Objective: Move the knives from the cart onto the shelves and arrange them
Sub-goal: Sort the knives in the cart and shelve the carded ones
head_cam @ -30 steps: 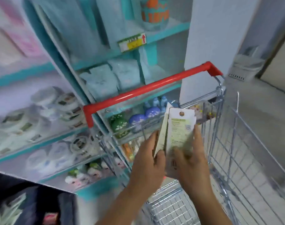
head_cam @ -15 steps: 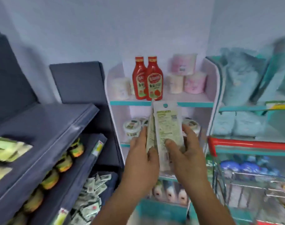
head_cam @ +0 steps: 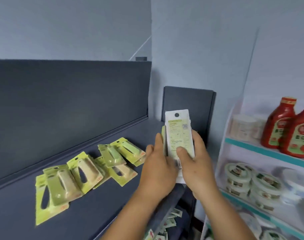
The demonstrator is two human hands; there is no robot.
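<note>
I'm mid-carry: my left hand (head_cam: 159, 172) and right hand (head_cam: 196, 168) both grip upright knife packs (head_cam: 179, 135) above the dark shelf's (head_cam: 95, 205) right edge, so next I'd lay them beside the packs already there (head_cam: 85, 170).

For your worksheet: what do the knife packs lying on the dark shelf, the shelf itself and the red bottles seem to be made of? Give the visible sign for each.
Knife packs: apparently printed yellow-green card with a clear plastic blister; the raised shells show glints.
Dark shelf: matte blue-grey, no glare; painted metal or board, cannot tell which.
Red bottles: probably glossy plastic; soft highlights, moulded shoulders, printed labels.
</note>
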